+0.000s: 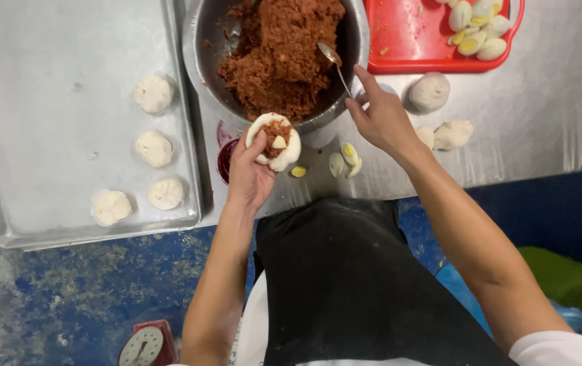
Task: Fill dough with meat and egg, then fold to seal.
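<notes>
My left hand (249,175) cups an open round of white dough (289,152) holding a heap of brown filling and a wedge of boiled egg. It is held just below the rim of a large metal bowl (199,54) full of red-brown shredded filling (281,51). My right hand (379,116) pinches the handle of a metal spoon (335,62), whose head rests on the filling at the bowl's right side. A few egg wedges (345,161) lie on the steel table between my hands.
A metal tray (47,135) on the left carries several closed white buns (154,93). A red cutting board (413,41) with egg wedges sits at the top right. Dough pieces (430,91) lie right of the bowl. A small scale (143,346) shows at the bottom.
</notes>
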